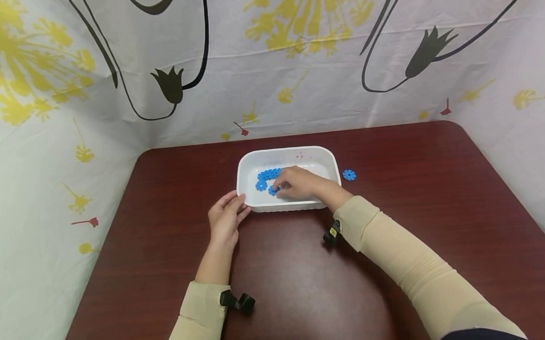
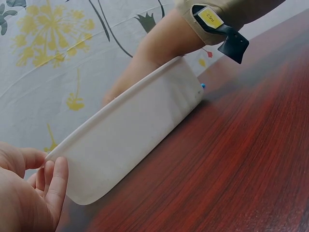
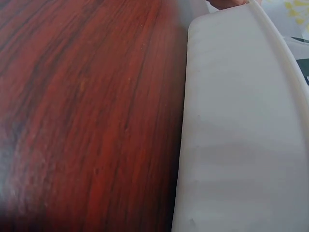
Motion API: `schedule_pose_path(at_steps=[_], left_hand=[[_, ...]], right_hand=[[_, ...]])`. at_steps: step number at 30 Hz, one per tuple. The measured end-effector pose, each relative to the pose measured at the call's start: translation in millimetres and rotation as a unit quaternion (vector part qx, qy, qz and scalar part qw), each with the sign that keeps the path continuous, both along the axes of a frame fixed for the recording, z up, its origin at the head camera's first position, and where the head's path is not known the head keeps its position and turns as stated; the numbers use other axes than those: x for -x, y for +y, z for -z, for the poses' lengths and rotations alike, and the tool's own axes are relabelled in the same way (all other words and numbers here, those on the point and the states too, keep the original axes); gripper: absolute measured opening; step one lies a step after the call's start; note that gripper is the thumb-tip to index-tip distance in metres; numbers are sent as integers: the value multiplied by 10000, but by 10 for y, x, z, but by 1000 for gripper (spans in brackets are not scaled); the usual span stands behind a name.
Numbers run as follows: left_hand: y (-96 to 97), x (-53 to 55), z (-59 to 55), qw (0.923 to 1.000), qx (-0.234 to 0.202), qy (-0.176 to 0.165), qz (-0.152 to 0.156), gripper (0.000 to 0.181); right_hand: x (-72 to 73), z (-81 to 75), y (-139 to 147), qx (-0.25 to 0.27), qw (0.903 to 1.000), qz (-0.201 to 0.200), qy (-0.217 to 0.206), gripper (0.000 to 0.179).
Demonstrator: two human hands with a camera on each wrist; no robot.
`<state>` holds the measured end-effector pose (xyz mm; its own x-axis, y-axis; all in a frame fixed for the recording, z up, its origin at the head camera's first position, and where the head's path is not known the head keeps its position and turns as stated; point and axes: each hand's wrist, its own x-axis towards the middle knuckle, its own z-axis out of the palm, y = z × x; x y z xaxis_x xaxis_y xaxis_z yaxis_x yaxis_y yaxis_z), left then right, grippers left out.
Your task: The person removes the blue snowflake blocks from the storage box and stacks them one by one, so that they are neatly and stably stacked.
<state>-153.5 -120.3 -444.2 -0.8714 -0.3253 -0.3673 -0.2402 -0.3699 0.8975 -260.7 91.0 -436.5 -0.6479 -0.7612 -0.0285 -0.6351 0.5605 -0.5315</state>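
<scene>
The left hand (image 1: 224,221) pinches the white tub (image 1: 285,208) at its near left corner. Inside the tub, the right hand (image 1: 297,183), fingers curled, seems to pinch a blue disc (image 1: 272,191) near more discs (image 1: 267,175); a loose disc (image 1: 349,175) lies just outside.

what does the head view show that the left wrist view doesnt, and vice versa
Only the head view: the inside of the tray, its blue discs, the fingers of the right hand, the left sleeve.

Only the left wrist view: the tray's near wall broadside; from the head it is a thin strip.

Both: the left hand pinching the tray's rim, the right sleeve, the table, the cloth, the lone disc, a mere blue speck beside the left wrist view's tray.
</scene>
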Motion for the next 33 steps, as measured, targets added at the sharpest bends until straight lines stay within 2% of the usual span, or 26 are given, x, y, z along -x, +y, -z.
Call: schedule_pose_path(at_steps=[9,13,19,27,33], left_hand=[[0,-1,-3,10000,8,-4,13,37],[-2,5,-4,10000,6,1,9,36],[-4,7,-3,10000,-25,-20,9,35],[-2,-2,-16,10000,45,-48,55,36],[-6,-5,-21,10000,-5,-27,52,36]], right_hand=[[-5,-33,56,-369,9980,511,-43,19],[-1,-41,67,-376,9971,651,-76,26],[2,-33,57,-441,9966,692,-40,34],[29,-16,54,-368,9967,653,-298,30],[27,-17,60,-183,9957,779,-467,29]])
